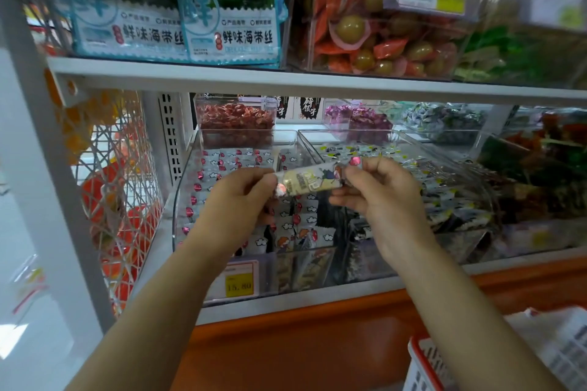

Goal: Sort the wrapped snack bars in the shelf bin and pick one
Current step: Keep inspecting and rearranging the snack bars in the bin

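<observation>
White shelf (190, 73) board runs across the frame, upper and lower tier both stocked. Upper tier, 11 o'clock: blue-white seaweed packs (228, 9) standing upright. Upper tier, 1 o'clock: red and green wrapped sweets (349, 28) in a clear box. White wire rack (120, 184) hangs at 9 o'clock, orange items behind it.

Lower tier, centre: clear shelf bin (241, 132), holding white wrapped snack bars (235, 159) with pink-red ends, rows at the back, looser at the front. At its 3 o'clock, touching side to side, a second clear bin (349, 132) with darker-printed bars. Smaller tubs of wrapped sweets at 12 o'clock behind both. Red-rimmed white basket (425, 365) at 5 o'clock, low corner.

Both forearms come up from 6 o'clock. Left hand (235, 200) and right hand (378, 197) are raised over the shelf bin. One snack bar (308, 182) sits between them, roughly level, above the bin's contents, not touching them. Left grip pinches the bar's 9 o'clock end; right grip pinches its 3 o'clock end, other fingers curled. Wrapper is pale cream with dark print; text unreadable.

Yellow price tag (239, 286) on the bin front at 6 o'clock, reads 15.80.
</observation>
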`<state>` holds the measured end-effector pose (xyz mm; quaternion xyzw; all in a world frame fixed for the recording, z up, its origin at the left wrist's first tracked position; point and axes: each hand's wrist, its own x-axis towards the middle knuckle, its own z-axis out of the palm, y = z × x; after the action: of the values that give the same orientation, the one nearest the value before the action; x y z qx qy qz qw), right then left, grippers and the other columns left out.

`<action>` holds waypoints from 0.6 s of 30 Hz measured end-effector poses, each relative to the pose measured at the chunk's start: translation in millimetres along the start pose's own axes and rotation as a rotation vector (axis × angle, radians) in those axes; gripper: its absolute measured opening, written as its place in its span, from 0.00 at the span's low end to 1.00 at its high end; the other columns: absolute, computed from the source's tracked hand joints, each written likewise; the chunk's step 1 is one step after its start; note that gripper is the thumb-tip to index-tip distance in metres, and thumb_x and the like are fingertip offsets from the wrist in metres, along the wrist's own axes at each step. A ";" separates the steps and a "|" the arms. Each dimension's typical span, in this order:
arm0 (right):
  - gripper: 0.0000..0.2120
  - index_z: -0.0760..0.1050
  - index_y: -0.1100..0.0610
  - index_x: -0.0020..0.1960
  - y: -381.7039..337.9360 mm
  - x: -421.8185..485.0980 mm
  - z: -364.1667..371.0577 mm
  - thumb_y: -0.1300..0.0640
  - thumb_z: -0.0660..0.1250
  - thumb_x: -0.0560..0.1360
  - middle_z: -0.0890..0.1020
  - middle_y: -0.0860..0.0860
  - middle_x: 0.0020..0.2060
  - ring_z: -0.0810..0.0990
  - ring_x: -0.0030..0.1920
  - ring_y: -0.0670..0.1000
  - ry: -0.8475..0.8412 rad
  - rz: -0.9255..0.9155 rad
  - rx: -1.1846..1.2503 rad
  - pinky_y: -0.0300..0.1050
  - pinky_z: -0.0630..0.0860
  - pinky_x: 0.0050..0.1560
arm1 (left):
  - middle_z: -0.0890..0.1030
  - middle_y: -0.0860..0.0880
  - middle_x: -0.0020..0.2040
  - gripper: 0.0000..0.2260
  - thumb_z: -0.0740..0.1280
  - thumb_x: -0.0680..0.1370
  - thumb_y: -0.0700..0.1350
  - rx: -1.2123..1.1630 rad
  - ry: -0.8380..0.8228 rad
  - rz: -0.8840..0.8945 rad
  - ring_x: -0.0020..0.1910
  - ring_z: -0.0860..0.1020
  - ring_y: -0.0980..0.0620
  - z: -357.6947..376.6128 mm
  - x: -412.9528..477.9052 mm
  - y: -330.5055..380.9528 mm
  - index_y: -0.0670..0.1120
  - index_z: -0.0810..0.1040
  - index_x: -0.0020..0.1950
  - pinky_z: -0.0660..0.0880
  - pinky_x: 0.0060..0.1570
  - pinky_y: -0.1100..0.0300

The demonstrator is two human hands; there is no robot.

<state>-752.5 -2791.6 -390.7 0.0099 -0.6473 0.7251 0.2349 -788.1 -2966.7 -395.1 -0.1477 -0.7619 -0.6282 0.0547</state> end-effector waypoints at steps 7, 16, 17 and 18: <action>0.03 0.82 0.57 0.34 2.5 -9.8 -8.4 0.59 0.70 0.64 0.83 0.53 0.33 0.81 0.32 0.48 -0.066 0.198 0.320 0.38 0.79 0.32 | 0.78 0.48 0.40 0.07 0.63 0.78 0.45 -0.201 0.034 -0.099 0.33 0.80 0.57 -1.1 -6.3 -0.6 0.45 0.77 0.52 0.78 0.34 0.64; 0.04 0.77 0.63 0.45 8.1 -5.5 -13.0 0.63 0.65 0.73 0.81 0.52 0.28 0.80 0.28 0.45 0.035 0.329 0.557 0.35 0.77 0.27 | 0.80 0.50 0.31 0.08 0.67 0.67 0.37 -0.637 -0.158 -0.218 0.30 0.78 0.57 -1.4 -4.1 3.7 0.42 0.79 0.46 0.77 0.34 0.68; 0.04 0.77 0.63 0.45 8.3 -5.3 -13.3 0.63 0.65 0.73 0.81 0.52 0.28 0.80 0.27 0.45 0.035 0.331 0.568 0.35 0.77 0.26 | 0.81 0.50 0.31 0.10 0.67 0.66 0.37 -0.649 -0.164 -0.219 0.30 0.79 0.56 -1.3 -4.5 4.1 0.42 0.79 0.47 0.77 0.34 0.68; 0.04 0.77 0.63 0.45 7.9 -5.5 -13.1 0.63 0.65 0.74 0.80 0.51 0.27 0.80 0.27 0.45 0.030 0.331 0.576 0.35 0.76 0.26 | 0.81 0.50 0.31 0.11 0.67 0.65 0.37 -0.656 -0.167 -0.218 0.31 0.79 0.56 -1.3 -4.8 4.5 0.42 0.79 0.48 0.77 0.34 0.68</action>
<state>-746.7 -2781.4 -402.0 -0.0400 -0.4050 0.9066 0.1111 -782.3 -2968.0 -391.9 -0.1259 -0.5327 -0.8274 -0.1257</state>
